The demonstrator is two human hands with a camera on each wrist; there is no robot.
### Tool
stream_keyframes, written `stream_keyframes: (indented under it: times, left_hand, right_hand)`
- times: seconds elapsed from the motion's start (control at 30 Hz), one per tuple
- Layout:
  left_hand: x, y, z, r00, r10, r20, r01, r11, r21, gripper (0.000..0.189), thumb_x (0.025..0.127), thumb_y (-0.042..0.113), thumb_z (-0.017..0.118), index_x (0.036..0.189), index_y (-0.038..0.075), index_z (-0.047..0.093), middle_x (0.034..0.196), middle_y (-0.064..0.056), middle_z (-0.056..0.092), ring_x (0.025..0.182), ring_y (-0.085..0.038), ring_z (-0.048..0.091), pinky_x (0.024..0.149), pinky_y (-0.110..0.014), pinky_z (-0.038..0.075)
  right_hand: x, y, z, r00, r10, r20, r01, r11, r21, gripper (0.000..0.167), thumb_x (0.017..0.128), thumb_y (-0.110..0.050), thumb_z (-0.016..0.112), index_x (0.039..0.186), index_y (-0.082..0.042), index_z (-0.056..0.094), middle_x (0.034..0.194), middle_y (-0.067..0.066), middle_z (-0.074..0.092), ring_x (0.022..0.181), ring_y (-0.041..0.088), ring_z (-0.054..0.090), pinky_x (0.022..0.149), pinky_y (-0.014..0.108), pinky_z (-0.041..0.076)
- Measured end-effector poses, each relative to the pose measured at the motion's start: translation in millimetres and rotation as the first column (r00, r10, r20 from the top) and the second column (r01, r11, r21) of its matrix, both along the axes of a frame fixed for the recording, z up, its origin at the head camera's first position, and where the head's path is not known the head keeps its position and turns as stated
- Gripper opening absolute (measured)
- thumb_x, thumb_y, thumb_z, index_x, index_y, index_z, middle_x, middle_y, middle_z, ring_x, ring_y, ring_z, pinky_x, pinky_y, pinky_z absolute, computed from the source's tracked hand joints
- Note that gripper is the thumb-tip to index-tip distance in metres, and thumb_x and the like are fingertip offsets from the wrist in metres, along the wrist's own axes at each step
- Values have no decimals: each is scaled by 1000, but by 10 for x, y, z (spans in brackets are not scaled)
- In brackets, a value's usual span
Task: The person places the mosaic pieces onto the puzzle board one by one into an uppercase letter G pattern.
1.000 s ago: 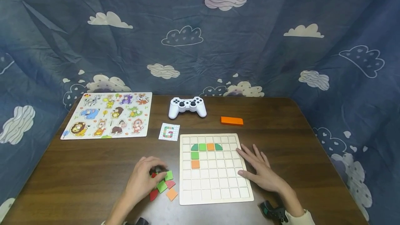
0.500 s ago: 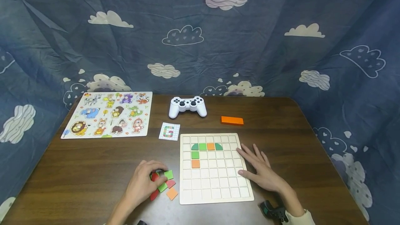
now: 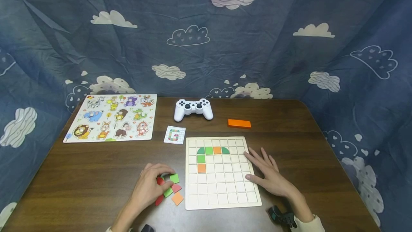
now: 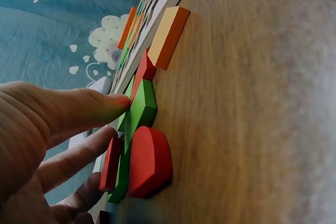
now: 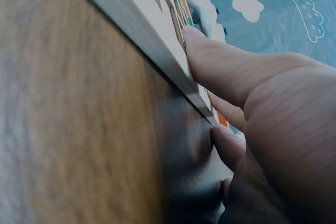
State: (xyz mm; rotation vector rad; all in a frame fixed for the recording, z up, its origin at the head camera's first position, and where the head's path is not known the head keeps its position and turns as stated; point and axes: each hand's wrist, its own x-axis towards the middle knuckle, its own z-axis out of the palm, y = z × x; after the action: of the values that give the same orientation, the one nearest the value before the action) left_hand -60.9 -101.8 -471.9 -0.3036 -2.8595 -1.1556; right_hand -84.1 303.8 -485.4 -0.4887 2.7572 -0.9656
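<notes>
My left hand [image 3: 149, 185] hovers low over a loose pile of coloured pieces, thumb and forefinger curved with a gap between them. Beneath and beside it lie green squares [image 3: 174, 178], a pink rounded piece [image 3: 176, 188], red rounded pieces [image 3: 159, 200] and an orange square [image 3: 177, 199]. In the left wrist view the thumb tip is close to a green block [image 4: 142, 106]; contact is unclear. My right hand [image 3: 267, 173] rests, fingers spread, on the right edge of the pale grid board [image 3: 225, 189]. Green and orange pieces [image 3: 209, 150] form a row and short column on it.
A small pattern card [image 3: 175, 135] lies beyond the pile. Farther back are a white game controller [image 3: 193, 109] and an orange block [image 3: 239, 123]. An animal puzzle board [image 3: 111, 117] occupies the back left, before a cloud-print curtain [image 3: 193, 60].
My left hand's fingers have shifted slightly over the pile, and a red piece under them shows more than before. My right hand and the pieces on the board have stayed put.
</notes>
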Motion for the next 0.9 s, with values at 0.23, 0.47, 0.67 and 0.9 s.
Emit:
stream_keyframes:
  times: [0.23, 0.47, 0.67, 0.9]
  left_hand:
    - [-59, 29, -9, 1000, 3, -20, -3, 1000, -24, 25, 73, 8, 86, 94, 19, 78, 100, 6, 75, 85, -12, 50, 79, -33, 38]
    - [-71, 27, -19, 1000, -5, -16, 4, 1000, -24, 26, 72, 9, 87, 95, 18, 78, 101, 5, 75, 87, -12, 52, 80, -34, 39]
    - [-70, 14, -22, 1000, -11, -14, 11, 1000, -27, 30, 71, 10, 88, 98, 18, 78, 102, 5, 75, 88, -13, 54, 81, -35, 39]
    - [-95, 12, -35, 998, -20, -56, 20, 1000, -5, 28, 68, 7, 87, 93, 18, 78, 90, 7, 74, 77, -10, 52, 72, -27, 41]
  right_hand:
    - [-6, 2, -15, 1000, 0, -3, 0, 1000, 7, 73, 93, -39, 68, 156, -19, 36, 165, 20, 21, 148, 56, -3, 109, 75, -4]
    - [-1, -3, -2, 1000, -1, -1, 1, 1000, 5, 73, 93, -39, 68, 156, -19, 36, 165, 20, 21, 148, 56, -3, 109, 75, -4]
    - [4, 0, 6, 1000, -3, 2, 3, 1000, 7, 73, 93, -38, 68, 156, -18, 36, 165, 20, 20, 148, 56, -3, 109, 75, -4]
    - [-1, -4, 1, 1000, -2, 5, 2, 1000, 6, 73, 93, -38, 68, 156, -19, 36, 165, 19, 20, 149, 56, -3, 109, 75, -4]
